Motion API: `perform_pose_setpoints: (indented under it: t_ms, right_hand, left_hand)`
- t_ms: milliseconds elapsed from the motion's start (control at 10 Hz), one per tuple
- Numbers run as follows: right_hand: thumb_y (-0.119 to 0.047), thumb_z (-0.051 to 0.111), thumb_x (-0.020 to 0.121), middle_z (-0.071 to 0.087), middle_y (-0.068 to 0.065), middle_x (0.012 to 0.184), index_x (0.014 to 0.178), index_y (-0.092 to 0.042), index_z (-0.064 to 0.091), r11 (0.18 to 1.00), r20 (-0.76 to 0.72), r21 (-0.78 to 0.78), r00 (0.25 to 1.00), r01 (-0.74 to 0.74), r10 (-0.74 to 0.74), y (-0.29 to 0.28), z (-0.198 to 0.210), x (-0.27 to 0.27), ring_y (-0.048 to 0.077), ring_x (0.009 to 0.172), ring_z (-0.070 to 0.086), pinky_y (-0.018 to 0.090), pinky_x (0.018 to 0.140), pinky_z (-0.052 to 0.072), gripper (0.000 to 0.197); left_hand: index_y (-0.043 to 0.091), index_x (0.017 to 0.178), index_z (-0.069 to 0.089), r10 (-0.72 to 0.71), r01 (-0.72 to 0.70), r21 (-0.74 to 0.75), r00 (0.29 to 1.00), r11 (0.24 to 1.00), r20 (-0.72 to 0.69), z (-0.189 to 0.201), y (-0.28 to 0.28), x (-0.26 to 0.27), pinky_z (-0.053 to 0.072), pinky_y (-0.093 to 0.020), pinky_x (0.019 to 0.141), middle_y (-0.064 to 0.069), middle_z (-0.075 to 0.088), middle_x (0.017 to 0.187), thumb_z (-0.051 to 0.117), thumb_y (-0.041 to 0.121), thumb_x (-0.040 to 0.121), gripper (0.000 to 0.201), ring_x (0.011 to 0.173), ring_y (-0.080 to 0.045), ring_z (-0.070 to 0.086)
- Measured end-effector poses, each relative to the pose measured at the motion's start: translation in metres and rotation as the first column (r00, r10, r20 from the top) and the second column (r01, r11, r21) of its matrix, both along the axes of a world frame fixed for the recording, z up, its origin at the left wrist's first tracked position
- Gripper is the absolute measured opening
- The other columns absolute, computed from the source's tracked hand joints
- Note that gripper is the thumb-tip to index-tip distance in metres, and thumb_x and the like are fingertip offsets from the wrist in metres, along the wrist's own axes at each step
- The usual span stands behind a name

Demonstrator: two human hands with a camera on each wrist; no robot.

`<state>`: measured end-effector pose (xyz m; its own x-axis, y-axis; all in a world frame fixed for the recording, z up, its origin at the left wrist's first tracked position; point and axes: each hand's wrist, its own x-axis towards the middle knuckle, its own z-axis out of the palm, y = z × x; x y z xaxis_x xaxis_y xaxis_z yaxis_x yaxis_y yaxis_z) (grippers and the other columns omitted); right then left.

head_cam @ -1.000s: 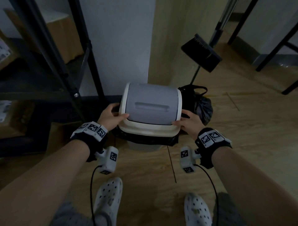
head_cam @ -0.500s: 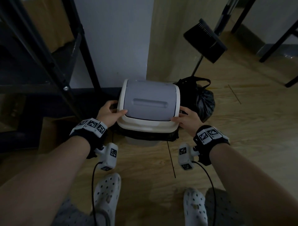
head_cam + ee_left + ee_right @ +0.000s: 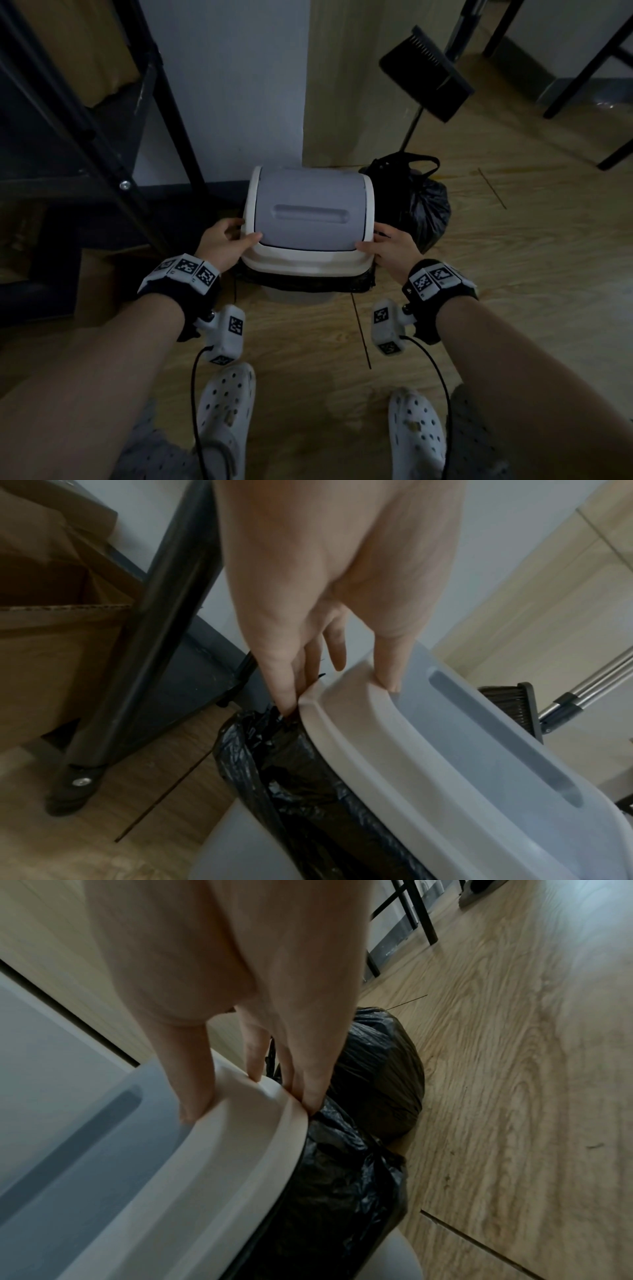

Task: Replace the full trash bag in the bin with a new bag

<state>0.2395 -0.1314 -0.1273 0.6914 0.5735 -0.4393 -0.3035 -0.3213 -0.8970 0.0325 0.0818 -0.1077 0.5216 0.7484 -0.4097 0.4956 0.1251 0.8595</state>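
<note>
A small bin stands on the wood floor by the wall, topped by a white lid (image 3: 310,265) with a grey swing flap (image 3: 308,212). A black liner (image 3: 305,282) is folded out over the bin's rim under the lid. My left hand (image 3: 224,243) grips the lid's left edge, thumb on top and fingers under the rim (image 3: 287,696). My right hand (image 3: 390,246) grips the right edge the same way (image 3: 308,1091). A full, tied black trash bag (image 3: 423,209) sits on the floor just right of the bin, also visible in the right wrist view (image 3: 377,1069).
A black metal shelf frame (image 3: 102,137) rises close on the left, with a cardboard box (image 3: 51,615) under it. A black dustpan with its broom (image 3: 426,73) leans against the wall behind the bag. Dark table legs (image 3: 582,68) stand back right. My feet in white clogs (image 3: 226,404) are near.
Both hands keep the same grip on the lid's sides. Only the head view has shifted slightly.
</note>
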Motion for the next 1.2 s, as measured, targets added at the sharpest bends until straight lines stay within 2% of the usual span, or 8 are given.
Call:
perform_pose_setpoints:
  t_ms: [200, 400, 600, 800, 900, 1000, 1100, 1200]
  right_hand:
    - [-0.011, 0.083, 0.061, 0.062, 0.017, 0.125, 0.136, -0.004, 0.047, 1.0, -0.009, -0.005, 1.0, -0.004, 0.004, 0.0, -0.002, -0.002, 0.034, 0.111, 0.062, 0.052, 0.098, 0.048, 0.084]
    - [0.002, 0.072, 0.075, 0.065, 0.017, 0.12, 0.13, -0.006, 0.055, 0.999, 0.023, -0.036, 0.999, -0.026, 0.027, 0.0, -0.003, -0.006, 0.033, 0.108, 0.063, 0.051, 0.098, 0.049, 0.058]
    - [-0.002, 0.07, 0.078, 0.067, 0.014, 0.118, 0.124, -0.011, 0.06, 0.999, 0.072, -0.043, 0.997, -0.032, 0.035, 0.002, -0.001, -0.009, 0.031, 0.108, 0.064, 0.049, 0.099, 0.049, 0.048]
    - [-0.014, 0.065, 0.086, 0.062, 0.014, 0.123, 0.128, -0.008, 0.056, 0.971, 0.215, -0.224, 0.967, -0.089, 0.138, -0.003, 0.013, -0.027, 0.03, 0.111, 0.06, 0.042, 0.096, 0.05, 0.043]
    - [-0.021, 0.061, 0.089, 0.06, 0.014, 0.124, 0.131, -0.005, 0.052, 0.913, 0.248, -0.372, 0.93, -0.165, 0.27, -0.01, 0.017, -0.037, 0.03, 0.109, 0.059, 0.033, 0.081, 0.048, 0.045]
    - [-0.022, 0.061, 0.089, 0.054, 0.016, 0.135, 0.14, -0.009, 0.042, 0.904, 0.248, -0.402, 0.934, -0.144, 0.259, -0.016, 0.029, -0.051, 0.032, 0.116, 0.056, 0.039, 0.09, 0.051, 0.056]
    - [-0.019, 0.058, 0.091, 0.045, 0.015, 0.143, 0.143, -0.011, 0.036, 0.918, 0.317, -0.385, 0.921, -0.094, 0.227, -0.021, 0.047, -0.067, 0.032, 0.128, 0.047, 0.041, 0.103, 0.045, 0.057]
    - [-0.02, 0.056, 0.093, 0.046, 0.014, 0.141, 0.14, -0.01, 0.041, 0.931, 0.362, -0.35, 0.902, -0.101, 0.234, -0.017, 0.076, -0.087, 0.03, 0.127, 0.046, 0.039, 0.104, 0.042, 0.05]
  left_hand:
    - [0.016, 0.135, 0.046, -0.005, 0.005, -0.013, 1.0, 1.0, 0.008, -0.002, -0.002, -0.006, 0.046, -0.048, 0.102, -0.011, 0.053, 0.136, 0.074, 0.031, 0.076, 0.067, 0.122, -0.026, 0.052]
    - [0.016, 0.137, 0.046, -0.016, 0.016, -0.017, 1.0, 1.0, -0.021, -0.008, -0.005, -0.007, 0.047, -0.045, 0.101, -0.011, 0.054, 0.136, 0.072, 0.032, 0.077, 0.067, 0.12, -0.026, 0.054]
    - [0.013, 0.133, 0.05, -0.037, 0.037, 0.024, 0.999, 0.999, 0.002, -0.006, -0.009, -0.005, 0.047, -0.044, 0.101, -0.012, 0.057, 0.131, 0.065, 0.028, 0.084, 0.054, 0.117, -0.027, 0.056]
    - [0.007, 0.132, 0.051, -0.166, 0.205, 0.202, 0.967, 0.958, -0.194, 0.004, -0.017, -0.007, 0.048, -0.038, 0.095, -0.014, 0.057, 0.13, 0.058, 0.034, 0.088, 0.052, 0.116, -0.03, 0.056]
    - [0.002, 0.113, 0.062, -0.231, 0.326, 0.275, 0.916, 0.904, -0.329, 0.012, -0.023, -0.014, 0.043, -0.031, 0.079, -0.017, 0.063, 0.112, 0.055, 0.032, 0.091, 0.038, 0.102, -0.031, 0.06]
    - [0.006, 0.088, 0.06, -0.275, 0.426, 0.302, 0.858, 0.853, -0.435, 0.028, -0.033, -0.02, 0.038, -0.03, 0.071, -0.015, 0.06, 0.094, 0.051, 0.027, 0.092, 0.023, 0.085, -0.026, 0.055]
    - [0.007, 0.09, 0.065, -0.329, 0.508, 0.282, 0.802, 0.814, -0.498, 0.043, -0.043, -0.022, 0.042, -0.03, 0.075, -0.016, 0.065, 0.1, 0.053, 0.024, 0.09, 0.02, 0.089, -0.026, 0.058]
    - [0.002, 0.091, 0.068, -0.339, 0.509, 0.295, 0.813, 0.809, -0.474, 0.068, -0.051, -0.021, 0.042, -0.029, 0.074, -0.017, 0.068, 0.105, 0.055, 0.022, 0.089, 0.024, 0.095, -0.028, 0.062]
